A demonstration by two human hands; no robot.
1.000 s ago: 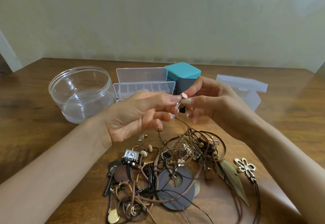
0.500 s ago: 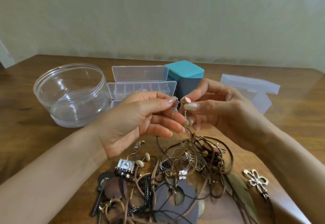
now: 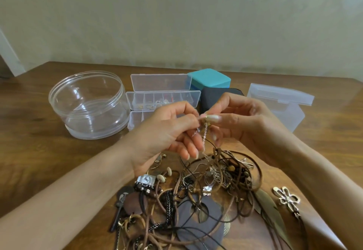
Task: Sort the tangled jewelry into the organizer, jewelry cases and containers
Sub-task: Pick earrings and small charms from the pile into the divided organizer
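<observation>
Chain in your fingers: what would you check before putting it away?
1. Grip: ok, left hand and right hand both pinch the chain at its top.
2. The chain free of the tangle: cannot tell, its lower end vanishes into it.
3. State of clasp: cannot tell, fingers hide it.
4. Open organizer: ok, lid up.
5. Open tub: ok, nothing covers it.

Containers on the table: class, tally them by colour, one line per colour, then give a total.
Clear plastic: 3 (round tub, compartment organizer, lidded box)
Teal: 1 (teal case)
Dark grey: 1 (dark grey case)
Total: 5
</observation>
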